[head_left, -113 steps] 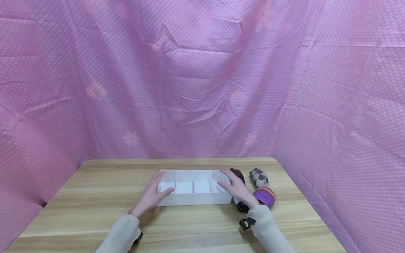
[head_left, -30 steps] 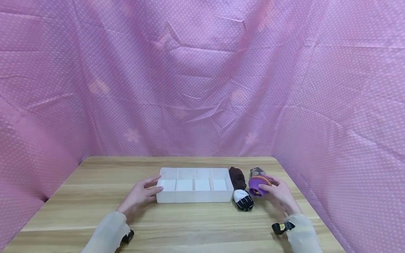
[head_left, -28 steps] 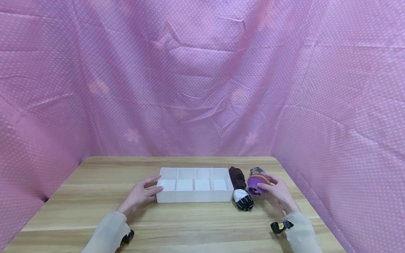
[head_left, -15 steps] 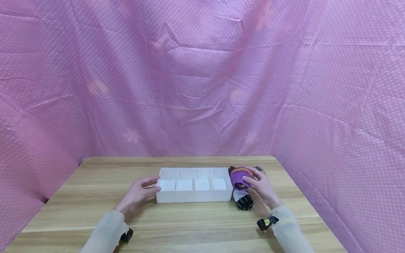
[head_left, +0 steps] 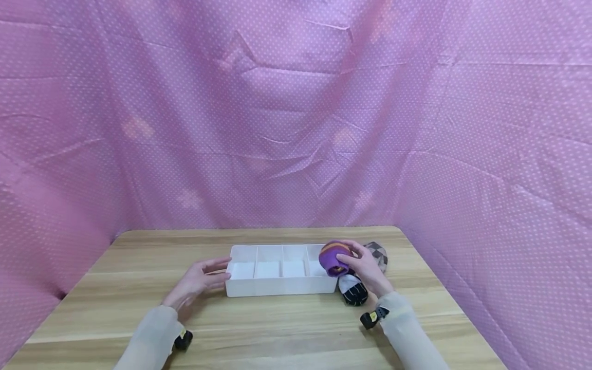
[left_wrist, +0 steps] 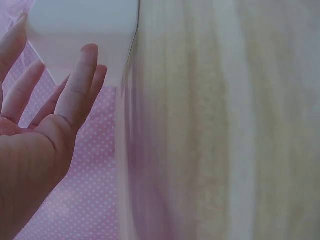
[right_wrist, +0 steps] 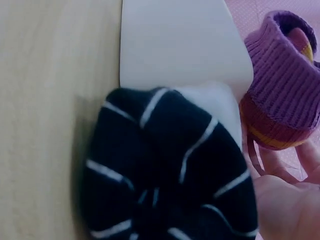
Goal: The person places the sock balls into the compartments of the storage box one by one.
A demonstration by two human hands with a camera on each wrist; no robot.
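Observation:
A white box (head_left: 282, 287) with several compartments in a row stands on the wooden table. At its left end, my left hand (head_left: 196, 282) has its fingers extended, fingertips right at the wall (left_wrist: 82, 20). My right hand (head_left: 368, 268) holds a rolled-up purple sock (head_left: 329, 256) with orange stripes, thumb on the near side. In the head view that sock overlaps the rightmost compartment; its ribbed cuff (right_wrist: 285, 75) shows in the right wrist view. Below the right hand lies a balled black-and-white sock (head_left: 353, 292), close to the box's right end.
A grey-and-brown checked sock (head_left: 379, 254) lies behind the right hand, partly covered by it. The dark brown sock is almost wholly hidden by the purple sock and right hand. Pink dotted cloth (head_left: 277, 128) hangs around the back and sides of the table (head_left: 259, 334).
My right hand let go of the box, took hold of the purple sock and carried it left, over to the box's right end. The left hand has shifted slightly outward at the left end.

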